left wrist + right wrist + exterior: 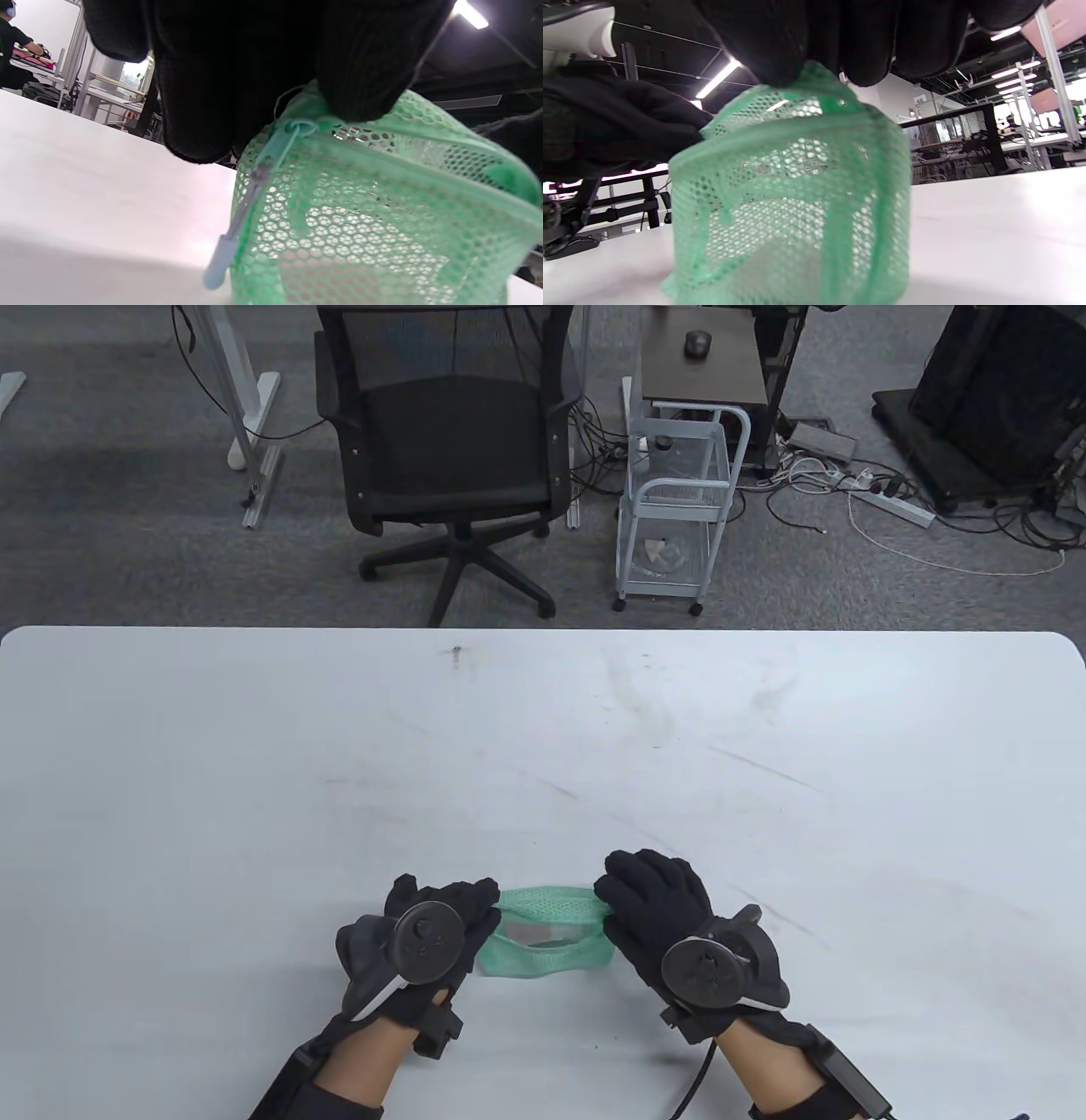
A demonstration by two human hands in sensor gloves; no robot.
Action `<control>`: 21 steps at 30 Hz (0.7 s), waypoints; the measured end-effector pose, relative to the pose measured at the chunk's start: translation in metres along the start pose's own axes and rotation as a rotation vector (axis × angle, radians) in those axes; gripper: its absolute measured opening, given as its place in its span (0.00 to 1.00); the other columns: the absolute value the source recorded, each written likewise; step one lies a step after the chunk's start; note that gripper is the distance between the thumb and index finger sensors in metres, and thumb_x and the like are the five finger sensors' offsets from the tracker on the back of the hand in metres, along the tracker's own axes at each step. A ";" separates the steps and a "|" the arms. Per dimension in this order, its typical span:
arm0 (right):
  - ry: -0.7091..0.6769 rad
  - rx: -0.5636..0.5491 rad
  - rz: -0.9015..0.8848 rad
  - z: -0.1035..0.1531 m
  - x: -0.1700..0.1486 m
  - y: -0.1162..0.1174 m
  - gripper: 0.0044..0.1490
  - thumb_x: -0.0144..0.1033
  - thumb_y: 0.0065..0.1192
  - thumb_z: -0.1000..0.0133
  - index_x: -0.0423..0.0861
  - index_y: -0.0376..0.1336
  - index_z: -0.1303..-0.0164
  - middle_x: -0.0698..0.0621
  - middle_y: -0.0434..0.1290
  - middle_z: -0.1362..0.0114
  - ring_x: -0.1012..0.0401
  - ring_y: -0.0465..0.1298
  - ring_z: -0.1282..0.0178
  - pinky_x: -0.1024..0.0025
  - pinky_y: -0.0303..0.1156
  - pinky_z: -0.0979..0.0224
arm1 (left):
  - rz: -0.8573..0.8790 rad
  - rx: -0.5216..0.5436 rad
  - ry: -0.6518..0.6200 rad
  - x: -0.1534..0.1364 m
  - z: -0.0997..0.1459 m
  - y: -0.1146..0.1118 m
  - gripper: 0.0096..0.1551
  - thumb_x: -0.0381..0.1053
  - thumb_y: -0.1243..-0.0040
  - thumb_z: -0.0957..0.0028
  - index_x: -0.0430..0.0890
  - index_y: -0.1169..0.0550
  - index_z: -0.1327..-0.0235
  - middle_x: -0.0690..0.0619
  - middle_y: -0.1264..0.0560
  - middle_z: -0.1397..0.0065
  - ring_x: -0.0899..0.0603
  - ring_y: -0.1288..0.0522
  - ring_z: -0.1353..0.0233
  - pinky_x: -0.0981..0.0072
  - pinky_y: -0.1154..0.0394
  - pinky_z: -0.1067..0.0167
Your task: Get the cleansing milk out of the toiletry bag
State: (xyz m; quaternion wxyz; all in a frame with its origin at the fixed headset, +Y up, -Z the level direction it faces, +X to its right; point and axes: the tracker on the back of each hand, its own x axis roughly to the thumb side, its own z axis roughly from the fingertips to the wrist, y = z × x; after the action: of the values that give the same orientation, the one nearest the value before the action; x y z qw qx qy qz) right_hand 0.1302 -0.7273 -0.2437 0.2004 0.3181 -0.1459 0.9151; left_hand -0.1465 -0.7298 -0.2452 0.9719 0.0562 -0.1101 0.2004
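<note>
A green mesh toiletry bag point(543, 937) stands on the white table point(543, 746) near its front edge, its top open. Something pale and greyish shows inside through the opening point(543, 933); I cannot tell what it is. My left hand point(475, 912) pinches the bag's left end, close to the pale blue zipper pull point(254, 186). My right hand point(615, 903) pinches the bag's right end at the top rim point(814, 80). The two hands hold the opening stretched between them. The mesh bag fills both wrist views point(373, 212) point(793, 190).
Beyond the table's far edge stand a black office chair point(450, 449) and a small white wire trolley point(679, 509), with cables on the carpet at the right.
</note>
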 end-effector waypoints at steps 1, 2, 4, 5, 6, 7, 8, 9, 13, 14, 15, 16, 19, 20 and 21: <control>-0.013 -0.009 0.004 0.000 0.002 -0.001 0.30 0.33 0.74 0.43 0.38 0.71 0.31 0.32 0.69 0.19 0.26 0.68 0.26 0.26 0.60 0.29 | 0.005 -0.005 -0.001 0.002 0.001 0.000 0.23 0.54 0.28 0.49 0.52 0.13 0.42 0.46 0.11 0.37 0.35 0.12 0.41 0.29 0.34 0.29; -0.034 -0.016 0.011 0.000 0.006 -0.001 0.30 0.32 0.75 0.43 0.39 0.71 0.31 0.32 0.68 0.19 0.26 0.68 0.26 0.26 0.59 0.28 | 0.012 -0.010 -0.003 0.004 0.001 0.000 0.23 0.54 0.27 0.50 0.52 0.13 0.41 0.46 0.11 0.37 0.35 0.11 0.41 0.30 0.34 0.29; -0.096 -0.029 0.034 0.001 0.013 0.000 0.28 0.30 0.76 0.44 0.41 0.72 0.32 0.32 0.67 0.18 0.26 0.67 0.25 0.26 0.59 0.28 | 0.036 -0.018 -0.002 0.007 0.003 -0.001 0.23 0.54 0.27 0.50 0.52 0.13 0.42 0.46 0.11 0.38 0.35 0.11 0.41 0.30 0.33 0.29; -0.111 -0.027 0.042 0.001 0.015 0.000 0.27 0.29 0.76 0.44 0.43 0.73 0.34 0.32 0.67 0.18 0.26 0.66 0.25 0.26 0.59 0.28 | 0.047 -0.026 -0.003 0.008 0.003 -0.001 0.23 0.54 0.27 0.50 0.52 0.13 0.42 0.46 0.11 0.38 0.35 0.11 0.42 0.30 0.33 0.29; -0.124 -0.027 0.054 0.001 0.017 0.000 0.25 0.28 0.76 0.44 0.45 0.74 0.35 0.33 0.66 0.17 0.26 0.66 0.25 0.26 0.59 0.28 | 0.052 -0.030 -0.007 0.009 0.003 -0.002 0.23 0.54 0.27 0.50 0.52 0.13 0.42 0.46 0.11 0.38 0.35 0.11 0.42 0.30 0.33 0.29; -0.141 -0.021 0.069 0.001 0.020 0.001 0.23 0.26 0.76 0.44 0.47 0.75 0.38 0.33 0.67 0.17 0.26 0.66 0.24 0.26 0.59 0.28 | 0.050 -0.032 -0.009 0.010 0.003 -0.002 0.23 0.54 0.27 0.50 0.52 0.13 0.42 0.46 0.10 0.39 0.35 0.11 0.42 0.30 0.33 0.29; -0.154 -0.002 0.081 0.000 0.022 0.003 0.22 0.25 0.76 0.44 0.48 0.76 0.39 0.33 0.67 0.17 0.27 0.66 0.24 0.26 0.59 0.27 | 0.040 -0.038 -0.012 0.010 0.003 -0.003 0.23 0.55 0.27 0.50 0.52 0.13 0.42 0.46 0.10 0.39 0.35 0.11 0.42 0.30 0.33 0.29; -0.154 0.018 0.096 0.000 0.023 0.004 0.21 0.25 0.76 0.44 0.48 0.77 0.41 0.34 0.66 0.17 0.27 0.66 0.24 0.26 0.59 0.27 | 0.038 -0.042 -0.013 0.011 0.003 -0.004 0.23 0.55 0.27 0.50 0.52 0.13 0.42 0.47 0.10 0.39 0.35 0.11 0.43 0.30 0.33 0.29; -0.150 0.089 0.138 -0.002 0.022 0.011 0.19 0.25 0.76 0.44 0.50 0.78 0.43 0.34 0.65 0.16 0.26 0.64 0.23 0.25 0.58 0.27 | 0.031 -0.047 -0.010 0.010 0.002 -0.005 0.23 0.55 0.27 0.50 0.52 0.13 0.41 0.47 0.10 0.39 0.35 0.11 0.42 0.31 0.32 0.29; -0.150 0.109 0.144 -0.002 0.022 0.013 0.19 0.25 0.76 0.44 0.50 0.78 0.43 0.33 0.65 0.16 0.26 0.64 0.23 0.25 0.57 0.27 | 0.030 -0.046 -0.009 0.010 0.002 -0.005 0.23 0.55 0.27 0.50 0.52 0.13 0.41 0.47 0.11 0.39 0.35 0.11 0.42 0.31 0.32 0.29; -0.153 0.118 0.147 -0.002 0.022 0.015 0.19 0.26 0.76 0.44 0.50 0.78 0.43 0.33 0.65 0.16 0.25 0.63 0.23 0.25 0.57 0.27 | 0.030 -0.045 -0.007 0.010 0.002 -0.005 0.23 0.55 0.27 0.50 0.52 0.13 0.42 0.47 0.10 0.39 0.35 0.11 0.43 0.31 0.32 0.30; -0.161 0.125 0.153 -0.003 0.022 0.017 0.19 0.26 0.76 0.44 0.50 0.78 0.43 0.33 0.64 0.16 0.25 0.63 0.23 0.25 0.57 0.27 | 0.028 -0.045 -0.004 0.010 0.002 -0.005 0.23 0.55 0.27 0.50 0.52 0.13 0.42 0.46 0.10 0.39 0.35 0.11 0.43 0.31 0.32 0.30; -0.173 0.155 0.198 -0.003 0.024 0.022 0.19 0.26 0.77 0.44 0.50 0.78 0.43 0.33 0.64 0.15 0.25 0.62 0.22 0.25 0.57 0.27 | 0.024 -0.054 -0.005 0.011 0.002 -0.006 0.23 0.55 0.27 0.50 0.52 0.13 0.41 0.47 0.10 0.39 0.35 0.11 0.43 0.31 0.32 0.30; -0.173 0.165 0.210 -0.004 0.025 0.023 0.19 0.27 0.77 0.44 0.50 0.78 0.43 0.33 0.64 0.15 0.25 0.62 0.22 0.25 0.57 0.27 | 0.024 -0.055 -0.005 0.011 0.002 -0.006 0.24 0.55 0.27 0.50 0.52 0.13 0.41 0.47 0.11 0.39 0.35 0.11 0.42 0.31 0.32 0.30; -0.170 0.184 0.226 -0.004 0.026 0.026 0.20 0.27 0.77 0.45 0.50 0.78 0.43 0.33 0.63 0.15 0.25 0.62 0.22 0.25 0.57 0.27 | 0.022 -0.056 -0.005 0.011 0.002 -0.006 0.23 0.55 0.27 0.50 0.52 0.13 0.41 0.47 0.11 0.38 0.35 0.11 0.42 0.31 0.32 0.30</control>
State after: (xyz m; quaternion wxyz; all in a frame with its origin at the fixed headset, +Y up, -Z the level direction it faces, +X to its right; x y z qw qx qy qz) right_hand 0.0975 -0.7410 -0.2340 0.0535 0.3928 -0.1128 0.9111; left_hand -0.1344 -0.7313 -0.2412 0.9705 0.0280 -0.1188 0.2079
